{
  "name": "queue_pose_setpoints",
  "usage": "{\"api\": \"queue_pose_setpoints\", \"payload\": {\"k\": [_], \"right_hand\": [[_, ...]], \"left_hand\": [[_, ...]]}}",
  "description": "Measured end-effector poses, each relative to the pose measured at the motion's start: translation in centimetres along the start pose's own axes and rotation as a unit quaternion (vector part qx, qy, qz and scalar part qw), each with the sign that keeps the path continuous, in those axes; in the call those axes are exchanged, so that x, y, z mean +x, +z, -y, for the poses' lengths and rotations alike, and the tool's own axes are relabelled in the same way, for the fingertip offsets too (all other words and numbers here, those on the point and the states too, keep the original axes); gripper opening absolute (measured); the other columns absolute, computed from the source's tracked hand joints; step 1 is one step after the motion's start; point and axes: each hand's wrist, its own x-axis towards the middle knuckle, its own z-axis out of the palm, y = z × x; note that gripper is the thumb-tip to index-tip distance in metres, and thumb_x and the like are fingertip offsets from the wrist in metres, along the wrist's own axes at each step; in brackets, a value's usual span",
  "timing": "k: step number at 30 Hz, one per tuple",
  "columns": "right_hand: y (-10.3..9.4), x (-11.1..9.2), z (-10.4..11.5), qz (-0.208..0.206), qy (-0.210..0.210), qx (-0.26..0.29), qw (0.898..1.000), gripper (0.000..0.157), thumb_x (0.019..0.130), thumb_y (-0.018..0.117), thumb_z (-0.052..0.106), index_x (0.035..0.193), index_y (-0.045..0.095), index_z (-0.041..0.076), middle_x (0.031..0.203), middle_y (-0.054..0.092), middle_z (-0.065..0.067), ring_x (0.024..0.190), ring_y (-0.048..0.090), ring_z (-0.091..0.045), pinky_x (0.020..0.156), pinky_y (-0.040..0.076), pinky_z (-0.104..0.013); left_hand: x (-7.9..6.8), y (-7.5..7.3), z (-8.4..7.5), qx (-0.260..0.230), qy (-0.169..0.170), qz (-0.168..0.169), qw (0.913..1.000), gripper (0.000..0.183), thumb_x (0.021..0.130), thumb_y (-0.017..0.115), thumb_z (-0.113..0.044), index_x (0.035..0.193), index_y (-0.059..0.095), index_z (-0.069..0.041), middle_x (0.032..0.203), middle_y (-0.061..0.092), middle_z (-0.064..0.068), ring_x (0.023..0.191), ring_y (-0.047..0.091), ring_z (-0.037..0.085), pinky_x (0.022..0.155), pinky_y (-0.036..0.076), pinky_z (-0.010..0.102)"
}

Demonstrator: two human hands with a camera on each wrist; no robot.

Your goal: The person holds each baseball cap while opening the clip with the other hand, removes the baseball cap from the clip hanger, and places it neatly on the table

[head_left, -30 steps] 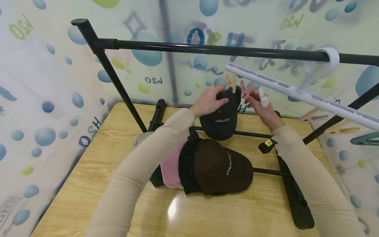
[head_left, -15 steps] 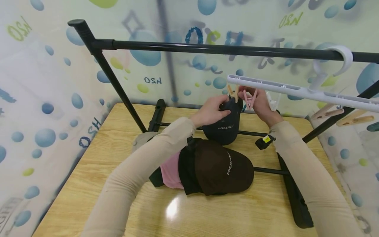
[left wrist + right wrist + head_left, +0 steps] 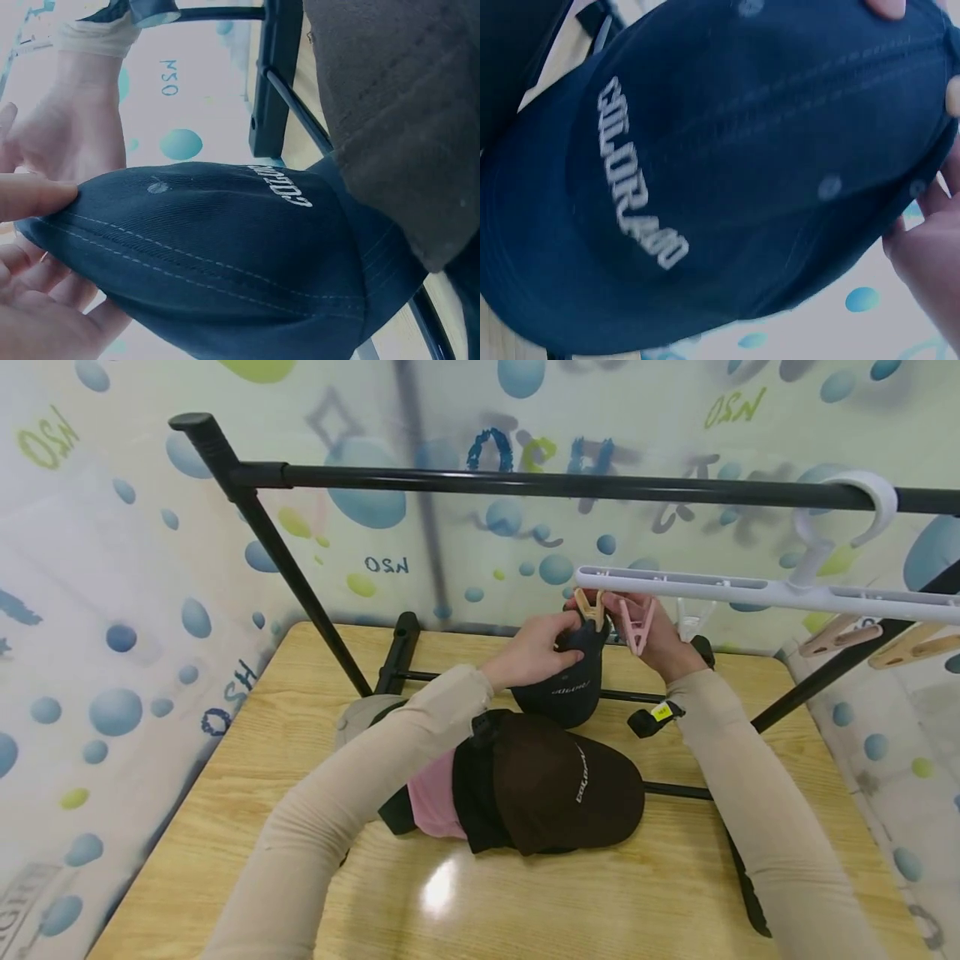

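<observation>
A navy cap [image 3: 573, 693] with white lettering hangs at the back, brim down, below a tan clothespin [image 3: 589, 608]. My left hand [image 3: 536, 647] pinches the cap's upper part. In the left wrist view, the left thumb [image 3: 34, 196] presses on the cap's crown [image 3: 202, 232]. My right hand [image 3: 660, 631] reaches behind a pink clothespin [image 3: 637, 625], its fingers around the tan one; their exact hold is partly hidden. Large in the right wrist view is the cap's front [image 3: 727, 172]. Both clothespins hang below a white hanger [image 3: 690, 583].
The hanger hooks over a black rack bar [image 3: 480, 482]. More clothespins, including a white one [image 3: 693, 617], hang farther right. A row of overlapping caps, a brown one [image 3: 566, 785] in front, lies on the wooden table [image 3: 240, 760] below my left forearm.
My right hand has moved left, from beside the pink clothespin to the tan one. The hanger has swung level and its left end has dropped. The navy cap has lowered slightly.
</observation>
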Motion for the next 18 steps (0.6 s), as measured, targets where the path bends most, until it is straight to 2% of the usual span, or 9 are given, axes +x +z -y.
{"api": "queue_pose_setpoints", "payload": {"k": [2, 4, 6, 9, 12, 18], "right_hand": [[0.5, 0.1, 0.1, 0.003, -0.005, 0.017, 1.0, 0.027, 0.08, 0.08, 0.031, 0.103, 0.072, 0.019, 0.105, 0.067, 0.003, 0.105, 0.055, -0.008, 0.105, 0.03, -0.026], [0.9, 0.2, 0.2, 0.007, -0.015, 0.031, 0.999, 0.025, 0.082, 0.078, 0.027, 0.104, 0.072, 0.017, 0.104, 0.067, 0.0, 0.107, 0.056, -0.011, 0.11, 0.024, -0.032], [1.2, 0.4, 0.2, 0.022, -0.024, 0.049, 0.998, 0.022, 0.086, 0.074, 0.021, 0.106, 0.071, 0.012, 0.102, 0.068, -0.005, 0.105, 0.06, -0.015, 0.11, 0.025, -0.035], [1.3, 0.5, 0.1, 0.042, -0.026, 0.069, 0.996, 0.019, 0.09, 0.07, 0.016, 0.108, 0.069, 0.009, 0.101, 0.069, -0.007, 0.102, 0.062, -0.017, 0.106, 0.033, -0.032], [1.2, 0.6, 0.2, 0.068, -0.012, 0.081, 0.994, 0.019, 0.093, 0.066, 0.015, 0.111, 0.068, 0.009, 0.105, 0.069, -0.009, 0.101, 0.064, -0.02, 0.099, 0.04, -0.032], [0.8, 0.5, 0.4, 0.088, 0.029, 0.095, 0.991, 0.017, 0.094, 0.062, 0.013, 0.109, 0.071, 0.011, 0.106, 0.068, -0.008, 0.1, 0.063, -0.02, 0.097, 0.04, -0.033]], "left_hand": [[0.0, 0.0, 0.1, -0.004, 0.0, -0.001, 1.0, 0.015, 0.091, 0.065, -0.004, 0.096, 0.051, -0.002, 0.084, 0.049, 0.007, 0.077, 0.046, 0.02, 0.07, 0.032, 0.024], [0.0, 0.0, 0.1, -0.005, 0.0, -0.001, 1.0, 0.015, 0.091, 0.065, -0.003, 0.098, 0.052, -0.001, 0.086, 0.052, 0.008, 0.079, 0.048, 0.021, 0.071, 0.034, 0.024], [0.0, 0.0, 0.1, -0.003, 0.0, -0.002, 1.0, 0.015, 0.091, 0.065, -0.004, 0.1, 0.053, -0.001, 0.089, 0.054, 0.008, 0.081, 0.05, 0.021, 0.073, 0.036, 0.024], [0.0, 0.0, 0.1, 0.001, -0.002, -0.002, 1.0, 0.015, 0.091, 0.064, -0.004, 0.101, 0.054, 0.0, 0.092, 0.057, 0.01, 0.083, 0.052, 0.021, 0.074, 0.038, 0.025], [-0.1, 0.1, 0.2, 0.004, -0.001, -0.004, 1.0, 0.014, 0.091, 0.064, -0.004, 0.1, 0.054, 0.0, 0.091, 0.057, 0.01, 0.082, 0.052, 0.021, 0.073, 0.038, 0.025], [-0.1, 0.3, 0.4, 0.005, 0.007, -0.006, 0.9999, 0.013, 0.09, 0.065, -0.003, 0.098, 0.055, 0.001, 0.087, 0.056, 0.009, 0.078, 0.049, 0.02, 0.069, 0.036, 0.024]]}}
